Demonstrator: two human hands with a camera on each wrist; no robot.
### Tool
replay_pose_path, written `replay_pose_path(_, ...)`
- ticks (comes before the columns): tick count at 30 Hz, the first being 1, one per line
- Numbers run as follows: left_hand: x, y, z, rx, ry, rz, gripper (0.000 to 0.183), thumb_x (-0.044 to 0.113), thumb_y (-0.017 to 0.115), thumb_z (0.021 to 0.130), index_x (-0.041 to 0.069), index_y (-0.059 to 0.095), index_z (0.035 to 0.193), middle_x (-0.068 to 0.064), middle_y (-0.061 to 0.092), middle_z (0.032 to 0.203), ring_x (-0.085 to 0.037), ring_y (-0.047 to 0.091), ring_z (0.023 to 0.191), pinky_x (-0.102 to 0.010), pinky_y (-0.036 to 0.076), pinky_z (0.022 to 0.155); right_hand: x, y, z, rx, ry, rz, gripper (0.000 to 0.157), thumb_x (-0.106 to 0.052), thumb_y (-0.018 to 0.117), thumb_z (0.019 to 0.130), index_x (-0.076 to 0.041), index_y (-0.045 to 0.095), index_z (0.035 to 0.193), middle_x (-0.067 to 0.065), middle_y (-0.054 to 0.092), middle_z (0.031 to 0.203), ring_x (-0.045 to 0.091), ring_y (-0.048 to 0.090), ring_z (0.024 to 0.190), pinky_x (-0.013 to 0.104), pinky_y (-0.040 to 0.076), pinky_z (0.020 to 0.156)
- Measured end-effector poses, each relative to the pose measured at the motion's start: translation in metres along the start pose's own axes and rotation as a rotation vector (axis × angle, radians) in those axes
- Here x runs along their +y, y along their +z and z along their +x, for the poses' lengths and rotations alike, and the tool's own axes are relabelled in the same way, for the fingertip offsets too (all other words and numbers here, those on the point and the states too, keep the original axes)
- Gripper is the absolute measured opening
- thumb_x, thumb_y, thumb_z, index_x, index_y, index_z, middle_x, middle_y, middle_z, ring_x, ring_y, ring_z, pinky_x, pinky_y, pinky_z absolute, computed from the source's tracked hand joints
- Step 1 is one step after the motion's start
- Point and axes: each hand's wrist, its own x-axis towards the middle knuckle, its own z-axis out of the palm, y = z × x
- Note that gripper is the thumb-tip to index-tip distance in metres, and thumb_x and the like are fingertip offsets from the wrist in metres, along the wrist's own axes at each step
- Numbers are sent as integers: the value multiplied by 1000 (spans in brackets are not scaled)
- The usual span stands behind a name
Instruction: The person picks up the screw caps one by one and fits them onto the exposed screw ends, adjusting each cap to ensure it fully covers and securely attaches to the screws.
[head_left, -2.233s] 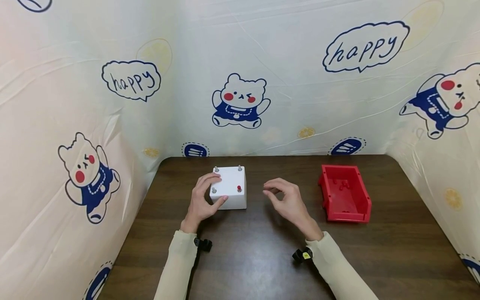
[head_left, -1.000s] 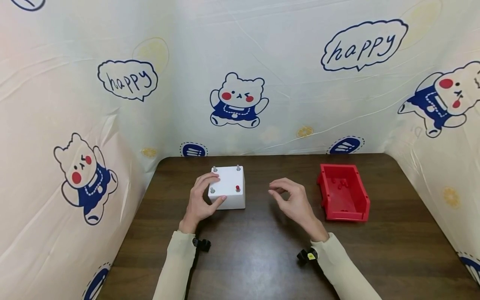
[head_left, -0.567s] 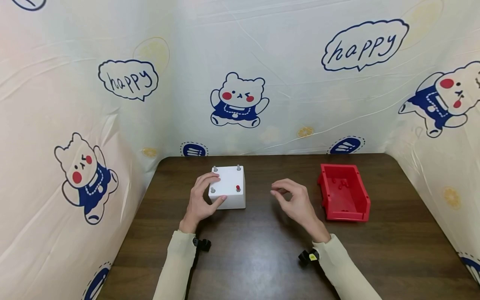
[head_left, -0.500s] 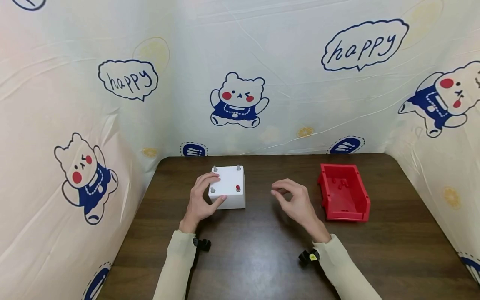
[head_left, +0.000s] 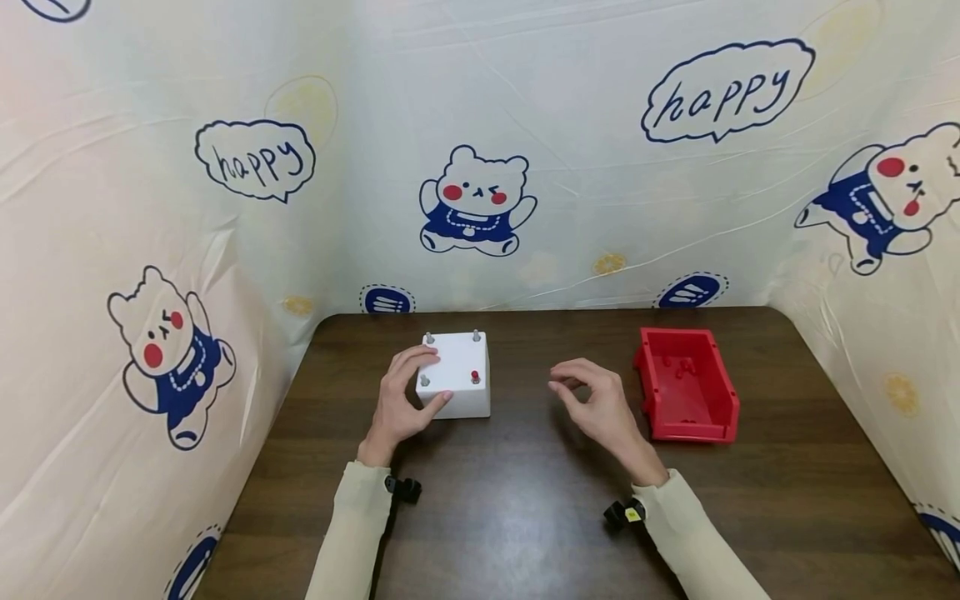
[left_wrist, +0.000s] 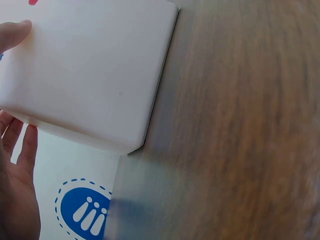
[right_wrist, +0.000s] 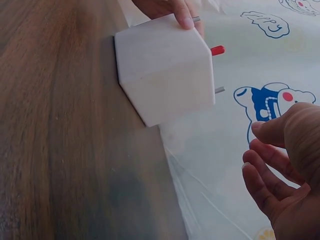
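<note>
A white box (head_left: 460,402) sits on the table, with metal pegs (head_left: 476,336) standing at the corners of its top. The peg at the near right corner carries a small red cap (head_left: 475,376). My left hand (head_left: 397,408) grips the box from the left, thumb on the near side and fingers over the far left part. My right hand (head_left: 600,408) hovers between the box and a red bin (head_left: 727,434), its fingers loosely curled and thumb near the fingertips. Nothing shows between them in the right wrist view, where the hand (right_wrist: 285,165) is apart from the box.
Several small red pieces (head_left: 682,367) lie in the red bin at the right. The dark wooden table (head_left: 510,525) is enclosed by a pale printed cloth (head_left: 585,192) at the back and sides.
My right hand has drifted right, away from the box and closer to the red bin. The left hand and the box stay in place.
</note>
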Motion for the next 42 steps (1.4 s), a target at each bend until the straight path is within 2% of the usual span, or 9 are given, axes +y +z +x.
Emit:
replay_pose_path(10, 0, 0, 1, 2, 20, 2, 52, 26, 92, 80, 18, 72, 128, -2, 66, 141, -26, 54, 136, -42, 42, 117, 3, -6, -2, 7, 3, -29, 22, 2, 83, 90, -11, 81, 107, 6, 79, 112, 21, 76, 96, 49, 65, 78)
replay_pose_path(19, 0, 0, 2, -10, 10, 5, 52, 27, 91, 81, 19, 72, 129, 0, 65, 142, -24, 53, 138, -44, 42, 117, 4, -10, -5, -3, 36, -39, 24, 0, 82, 91, -15, 81, 109, 3, 78, 113, 17, 75, 97, 46, 66, 81)
replay_pose_path(42, -2, 0, 0, -3, 13, 3, 52, 27, 91, 80, 20, 72, 129, 0, 66, 143, -24, 53, 138, -42, 41, 118, 10, -17, -8, 29, 13, -20, 24, 1, 82, 91, -13, 81, 109, 6, 79, 112, 21, 76, 97, 51, 65, 79)
